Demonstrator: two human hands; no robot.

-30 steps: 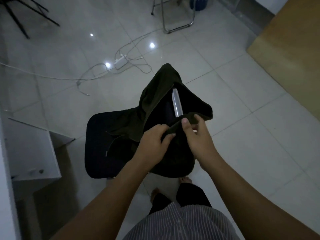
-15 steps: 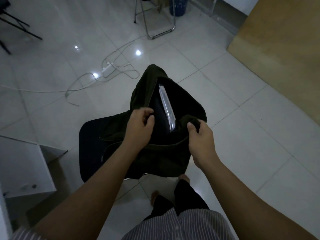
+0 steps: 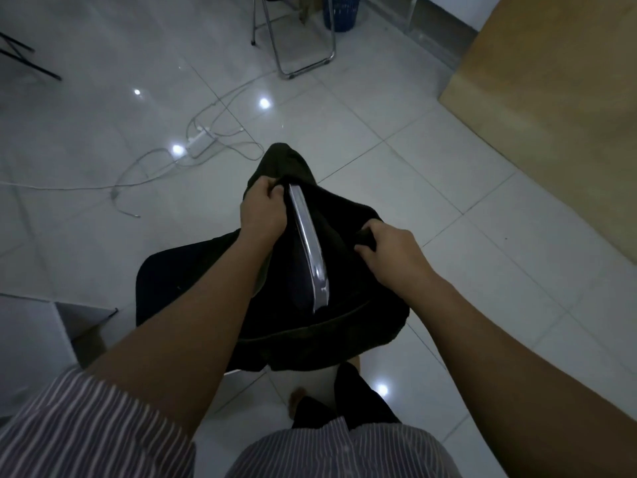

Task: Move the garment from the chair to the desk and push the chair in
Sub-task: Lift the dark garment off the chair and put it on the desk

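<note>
A dark garment (image 3: pixel 331 336) hangs over the backrest of a black chair (image 3: pixel 162 288), whose chrome top rail (image 3: pixel 308 246) shows between the folds. My left hand (image 3: pixel 263 208) is shut on the garment's cloth at the far end of the rail. My right hand (image 3: pixel 389 250) is shut on the garment's edge to the right of the rail. The garment covers most of the backrest and drapes toward me. A wooden desk surface (image 3: pixel 558 98) lies at the upper right.
A white cabinet (image 3: pixel 34 332) stands at the left beside the chair. A power strip with white cables (image 3: pixel 200 143) lies on the tiled floor beyond. A metal folding chair (image 3: pixel 296 39) and a blue bin (image 3: pixel 341 12) stand farther back. My bare feet are below the chair.
My hands have moved apart along the garment: the left has gone up to the far end of the rail, the right has shifted right. More of the chrome rail is uncovered.
</note>
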